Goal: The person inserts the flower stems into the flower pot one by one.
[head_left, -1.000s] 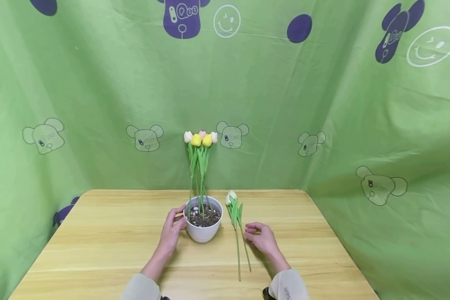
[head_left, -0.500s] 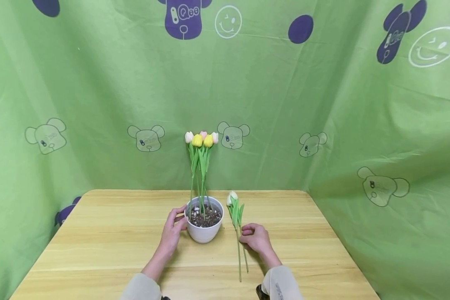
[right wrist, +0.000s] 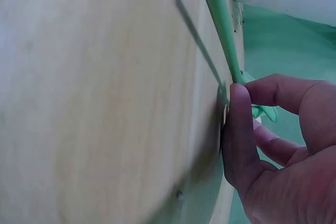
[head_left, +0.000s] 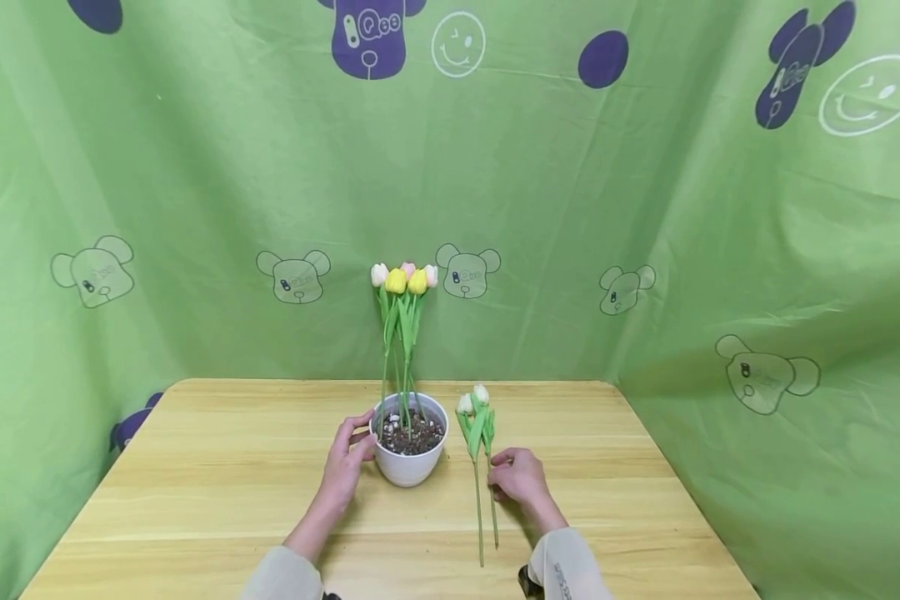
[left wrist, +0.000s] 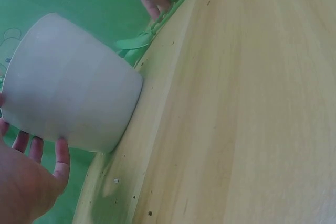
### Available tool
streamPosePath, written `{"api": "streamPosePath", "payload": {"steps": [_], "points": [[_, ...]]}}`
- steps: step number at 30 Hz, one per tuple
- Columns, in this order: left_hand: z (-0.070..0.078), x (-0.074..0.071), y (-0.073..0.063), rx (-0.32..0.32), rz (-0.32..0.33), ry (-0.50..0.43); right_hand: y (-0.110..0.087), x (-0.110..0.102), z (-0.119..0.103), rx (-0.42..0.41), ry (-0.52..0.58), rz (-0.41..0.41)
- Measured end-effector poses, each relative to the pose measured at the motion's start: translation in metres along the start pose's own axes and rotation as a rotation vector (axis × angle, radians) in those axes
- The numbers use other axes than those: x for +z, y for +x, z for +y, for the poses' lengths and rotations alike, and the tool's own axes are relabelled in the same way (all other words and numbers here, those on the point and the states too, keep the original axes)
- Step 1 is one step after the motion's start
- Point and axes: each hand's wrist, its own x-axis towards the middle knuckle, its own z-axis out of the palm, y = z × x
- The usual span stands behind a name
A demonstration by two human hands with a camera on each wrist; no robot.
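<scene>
A white flower pot (head_left: 407,468) stands upright on the table, with dark soil (head_left: 422,439) inside. Several artificial tulips (head_left: 396,282), white, pink and yellow, rise from it. My left hand (head_left: 340,471) holds the pot's left side; in the left wrist view its fingertips press the pot wall (left wrist: 79,82). To the pot's right, my right hand (head_left: 521,479) pinches the stem of a white tulip (head_left: 489,425) between thumb and finger, as the right wrist view shows on the green stem (right wrist: 226,35). Beside it lies another white tulip (head_left: 477,504), its head close to the first.
The wooden table (head_left: 232,467) has small soil crumbs (left wrist: 116,181) scattered on it near the pot. A green printed curtain (head_left: 532,167) surrounds the table at the back and both sides.
My right hand has moved in to the stem of the right-hand tulip and pinched it. That tulip's white head has shifted right, apart from the other one. My left hand stays on the pot.
</scene>
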Motion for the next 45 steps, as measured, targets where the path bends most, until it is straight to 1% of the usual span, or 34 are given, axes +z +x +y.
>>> {"api": "streamPosePath", "payload": {"steps": [2,7,12,16,25,29,35,40,45], "points": [[0.0,0.0,0.0,-0.005,0.0,-0.003,0.0,-0.002,0.0,0.017,0.003,0.003],[-0.002,0.0,0.0,-0.01,0.006,0.004,0.002,-0.008,0.001,0.019,0.029,0.011],[-0.004,0.0,0.002,0.0,0.009,0.017,0.001,-0.013,0.0,-0.02,0.07,0.027],[-0.004,0.0,0.003,-0.006,0.011,0.014,0.0,-0.016,-0.003,-0.061,0.088,0.047],[-0.002,0.001,0.001,-0.007,0.001,-0.001,-0.001,-0.018,-0.008,-0.087,0.154,0.082],[-0.001,0.0,0.001,-0.007,0.005,0.006,0.0,-0.017,-0.011,-0.105,0.16,0.088],[0.002,0.0,0.001,-0.015,0.014,0.006,0.003,-0.016,-0.021,-0.133,0.205,0.103],[0.001,0.001,0.002,-0.022,0.018,0.003,0.003,-0.02,-0.032,-0.158,0.232,0.112],[0.0,0.001,0.002,-0.015,0.015,0.001,0.003,-0.02,-0.043,-0.177,0.299,0.101]]}}
